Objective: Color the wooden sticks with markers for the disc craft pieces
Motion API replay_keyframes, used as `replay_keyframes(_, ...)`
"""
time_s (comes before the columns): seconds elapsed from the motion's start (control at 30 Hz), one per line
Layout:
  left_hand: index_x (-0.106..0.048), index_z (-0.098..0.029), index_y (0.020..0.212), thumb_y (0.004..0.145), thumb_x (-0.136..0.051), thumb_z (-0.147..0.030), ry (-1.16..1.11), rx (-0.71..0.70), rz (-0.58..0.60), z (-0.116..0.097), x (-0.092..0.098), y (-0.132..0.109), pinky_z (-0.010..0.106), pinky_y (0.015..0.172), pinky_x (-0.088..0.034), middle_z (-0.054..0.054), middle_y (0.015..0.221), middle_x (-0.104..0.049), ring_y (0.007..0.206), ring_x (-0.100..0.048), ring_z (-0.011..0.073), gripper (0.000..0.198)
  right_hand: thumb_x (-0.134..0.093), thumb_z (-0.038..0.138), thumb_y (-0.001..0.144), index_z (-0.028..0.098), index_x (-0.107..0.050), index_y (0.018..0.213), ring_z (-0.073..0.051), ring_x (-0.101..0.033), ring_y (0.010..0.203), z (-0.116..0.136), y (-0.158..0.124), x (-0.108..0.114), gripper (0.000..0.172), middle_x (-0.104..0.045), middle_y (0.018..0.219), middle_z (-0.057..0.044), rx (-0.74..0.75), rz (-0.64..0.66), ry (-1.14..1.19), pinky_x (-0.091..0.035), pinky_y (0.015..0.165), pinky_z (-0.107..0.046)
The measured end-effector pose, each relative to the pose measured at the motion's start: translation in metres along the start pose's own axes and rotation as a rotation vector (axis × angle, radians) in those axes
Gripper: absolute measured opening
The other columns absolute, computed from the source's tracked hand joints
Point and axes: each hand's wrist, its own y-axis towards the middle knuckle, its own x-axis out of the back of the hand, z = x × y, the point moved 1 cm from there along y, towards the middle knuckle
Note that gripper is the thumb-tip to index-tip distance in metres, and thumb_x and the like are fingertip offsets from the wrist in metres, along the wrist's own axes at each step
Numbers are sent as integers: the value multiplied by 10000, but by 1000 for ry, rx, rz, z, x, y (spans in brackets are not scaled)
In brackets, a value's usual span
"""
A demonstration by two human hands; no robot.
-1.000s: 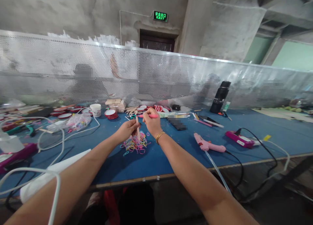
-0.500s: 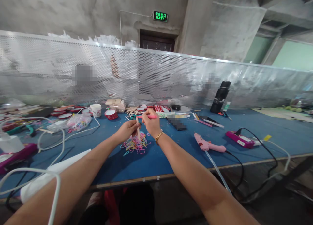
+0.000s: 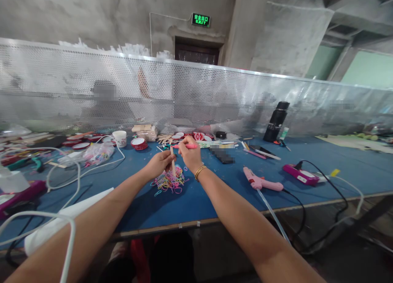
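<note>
My left hand (image 3: 159,163) is closed round a flat wooden stick (image 3: 173,163) that it holds upright above the blue table (image 3: 215,193). My right hand (image 3: 189,155), with a gold bracelet at the wrist, grips a pink pen (image 3: 188,146) whose tip meets the top of the stick. Right under both hands lies a heap of coloured rubber bands (image 3: 168,182).
A pink glue gun (image 3: 260,182) lies to the right, with a magenta device (image 3: 301,175) and cables beyond it. A black bottle (image 3: 276,122) stands by the perforated metal screen (image 3: 196,94). Red-and-white tape rolls, a white cup (image 3: 119,138) and white cables crowd the left; people sit behind the screen.
</note>
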Motion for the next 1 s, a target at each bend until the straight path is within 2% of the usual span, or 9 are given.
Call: replay_keyframes(1.0,-514,-164,763,830,-558,-443,-20,-6,2,-2,0,-1,193,422,-317,-38,484,-540,408,-469,78,291,-502,273,805,214,-460,662,-106,-481,550,-3,0,0,160,-514,558,58,-6,3,35,-397,604,-227)
